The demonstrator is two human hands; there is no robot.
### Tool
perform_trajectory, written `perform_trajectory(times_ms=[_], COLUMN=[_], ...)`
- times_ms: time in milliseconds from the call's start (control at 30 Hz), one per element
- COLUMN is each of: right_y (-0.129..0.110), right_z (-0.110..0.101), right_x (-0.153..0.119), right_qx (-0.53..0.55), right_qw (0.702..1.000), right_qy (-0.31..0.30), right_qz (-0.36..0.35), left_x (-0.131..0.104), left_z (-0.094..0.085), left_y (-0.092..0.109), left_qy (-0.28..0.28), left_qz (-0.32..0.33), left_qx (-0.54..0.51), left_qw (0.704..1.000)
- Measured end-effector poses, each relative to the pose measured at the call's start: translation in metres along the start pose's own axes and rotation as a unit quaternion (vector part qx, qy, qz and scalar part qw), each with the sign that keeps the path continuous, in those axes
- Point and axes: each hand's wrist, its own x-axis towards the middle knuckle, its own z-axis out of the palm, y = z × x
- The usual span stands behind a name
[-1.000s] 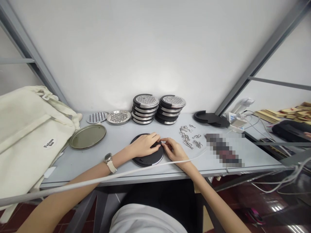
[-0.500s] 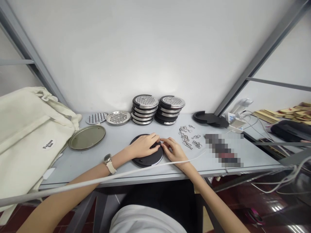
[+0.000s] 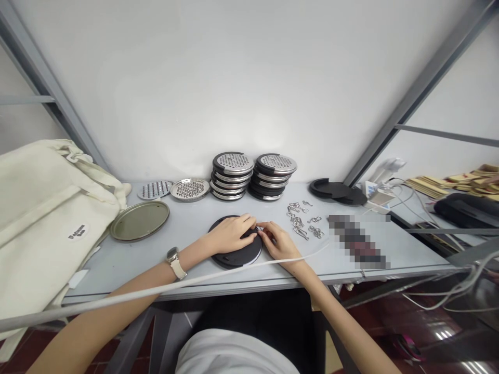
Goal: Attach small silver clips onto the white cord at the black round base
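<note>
A round black disc [image 3: 239, 256] with a pale rim lies on the table in front of me. My left hand [image 3: 232, 235] rests across its top, fingers curled over the far right edge and gripping it. At that same edge my right hand [image 3: 278, 241] pinches with thumb and forefinger; the small thing between the fingertips is too hidden to name. Right of my hands lies a scatter of small silver metal clips [image 3: 298, 221]. Behind stand two stacks of round metal graters in black holders, a left stack [image 3: 233, 176] and a right stack [image 3: 273, 176].
Loose grater plates [image 3: 190, 189] and an olive round lid [image 3: 140, 221] lie to the left, beside a cream bag [image 3: 50, 208]. Black holders [image 3: 331, 189] sit back right. A white cable [image 3: 195, 280] crosses in front of my forearms. Metal frame posts [image 3: 413, 98] flank the table [image 3: 413, 249].
</note>
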Motion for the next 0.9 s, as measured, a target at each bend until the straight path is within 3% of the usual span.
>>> perform_trajectory(times_ms=[900], right_y=[0.0007], right_z=[0.0000], right_x=[-0.0001], right_qx=[-0.001], right_qw=[1.000], right_qy=[-0.005], right_qz=[-0.008], left_x=[-0.0003], left_z=[0.0001], left_y=[-0.0008], left_qy=[0.001], left_qz=[0.005], left_qx=[0.010], left_qw=[1.000])
